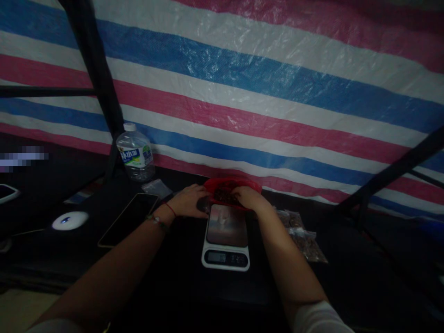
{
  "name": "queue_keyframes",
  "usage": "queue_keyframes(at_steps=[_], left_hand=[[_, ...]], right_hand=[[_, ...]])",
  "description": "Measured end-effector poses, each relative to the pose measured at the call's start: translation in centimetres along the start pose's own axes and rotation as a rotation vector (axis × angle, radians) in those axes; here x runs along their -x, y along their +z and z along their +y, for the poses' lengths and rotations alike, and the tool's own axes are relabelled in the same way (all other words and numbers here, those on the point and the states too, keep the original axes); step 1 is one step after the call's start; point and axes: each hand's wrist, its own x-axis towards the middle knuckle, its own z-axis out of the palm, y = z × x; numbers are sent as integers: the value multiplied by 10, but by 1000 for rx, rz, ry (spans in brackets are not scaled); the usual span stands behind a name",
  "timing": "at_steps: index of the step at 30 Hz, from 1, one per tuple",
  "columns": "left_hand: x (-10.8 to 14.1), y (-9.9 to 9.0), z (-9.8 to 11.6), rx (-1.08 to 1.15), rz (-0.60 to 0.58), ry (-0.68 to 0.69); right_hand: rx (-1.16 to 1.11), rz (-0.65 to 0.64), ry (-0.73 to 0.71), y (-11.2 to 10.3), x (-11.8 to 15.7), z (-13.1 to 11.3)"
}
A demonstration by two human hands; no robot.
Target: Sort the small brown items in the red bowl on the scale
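Observation:
A red bowl (252, 184) stands by the striped sheet, with small dark brown pieces (225, 195) in it. My right hand (247, 198) reaches into the bowl from the right, its fingers bent together among the pieces; the fingertips are partly hidden. At the bowl's left side, my left hand (190, 200) curls its thumb and fingers around what looks like a small clear plastic bag (204, 203). Just in front of the bowl lies a white kitchen scale (227, 233) with a shiny plate and a lit display too dim to read.
Several filled zip bags (307, 243) lie right of my right forearm. On the left are a clear bottle (136, 152), an unfilled zip bag (157, 188), a phone (130, 221) and a white oval device (70, 220). Dark metal posts (95, 69) stand before the striped sheet (243, 92).

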Motion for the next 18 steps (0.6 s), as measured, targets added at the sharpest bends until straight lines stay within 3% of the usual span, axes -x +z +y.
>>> queue_keyframes(at_steps=[3, 5, 8, 10, 12, 14, 16, 18], left_hand=[[0, 6, -6, 84, 92, -27], [-2, 12, -9, 133, 240, -168], [-8, 19, -11, 223, 432, -442], [-14, 20, -9, 316, 404, -542], [-22, 19, -6, 384, 313, -575], [-32, 17, -4, 377, 258, -602], [-44, 15, -1, 322, 221, -636], [-57, 10, 1, 286, 145, -650]], right_hand=[[44, -33, 46, 0, -3, 1], [24, 19, 51, -8, -1, 2], [-10, 209, 81, -25, 8, 6], [19, 357, 154, -32, 14, 14], [55, 416, 267, -31, 17, 24], [38, 313, 347, -23, 16, 35], [-4, 134, 344, -11, 10, 44], [-12, 41, 333, -3, 3, 49]])
